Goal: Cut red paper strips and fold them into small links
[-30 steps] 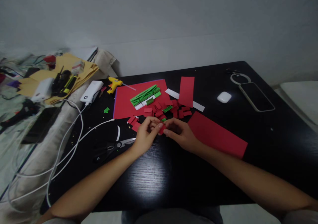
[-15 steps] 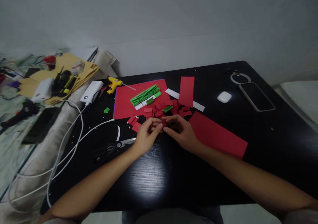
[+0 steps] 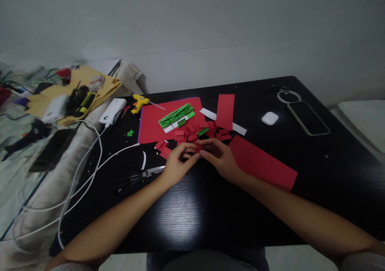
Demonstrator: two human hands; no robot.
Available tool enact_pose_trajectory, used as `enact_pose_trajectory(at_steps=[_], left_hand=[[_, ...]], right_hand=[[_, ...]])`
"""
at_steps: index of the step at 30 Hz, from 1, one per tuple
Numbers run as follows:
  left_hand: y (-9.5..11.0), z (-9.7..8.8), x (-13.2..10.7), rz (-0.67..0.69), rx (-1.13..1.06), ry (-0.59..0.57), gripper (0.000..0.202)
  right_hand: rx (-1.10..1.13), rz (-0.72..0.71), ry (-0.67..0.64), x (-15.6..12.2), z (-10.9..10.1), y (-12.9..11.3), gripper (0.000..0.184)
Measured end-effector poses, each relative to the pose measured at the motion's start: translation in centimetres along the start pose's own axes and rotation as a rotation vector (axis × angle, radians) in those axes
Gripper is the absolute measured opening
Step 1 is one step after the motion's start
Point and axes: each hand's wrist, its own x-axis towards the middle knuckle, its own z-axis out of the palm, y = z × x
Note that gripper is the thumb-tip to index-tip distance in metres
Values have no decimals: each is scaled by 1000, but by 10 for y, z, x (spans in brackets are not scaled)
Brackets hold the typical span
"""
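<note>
My left hand [image 3: 180, 158] and my right hand [image 3: 219, 157] meet near the middle of the black table. Between their fingertips they pinch one small folded piece of red paper [image 3: 199, 148], partly hidden by the fingers. Just beyond lies a heap of small red paper pieces [image 3: 189, 131], with a green piece [image 3: 203, 132] among them. A pleated green paper strip [image 3: 177, 116] rests on a large red sheet [image 3: 148, 122] behind the heap. To the right of my right hand lies a red paper rectangle [image 3: 263, 162].
Scissors [image 3: 144, 174] lie left of my left hand, beside a curved white strip [image 3: 143, 160]. A yellow glue gun [image 3: 139, 102], a white power bank [image 3: 112, 110] and its cable [image 3: 99, 158] are at the left. A phone [image 3: 308, 118] and white earbud case [image 3: 270, 118] lie at the right.
Both hands stay close together on the red paper piece, with the fingertips slightly shifted. The view has moved slightly; the other things keep their places.
</note>
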Motion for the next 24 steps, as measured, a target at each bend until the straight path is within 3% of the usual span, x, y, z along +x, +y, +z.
enact_pose_trajectory(at_steps=[7, 13, 17, 24], left_hand=[[8, 1, -9, 226, 375, 69, 21], [24, -6, -12, 444, 707, 48, 18], [23, -12, -15, 478, 782, 64, 13], [18, -18, -20, 482, 764, 162, 10]], right_hand=[[20, -9, -37, 2, 1, 3, 29], [35, -2, -73, 4, 4, 5, 28], [59, 15, -99, 4, 6, 6, 29], [412, 263, -276, 3, 8, 0, 30]])
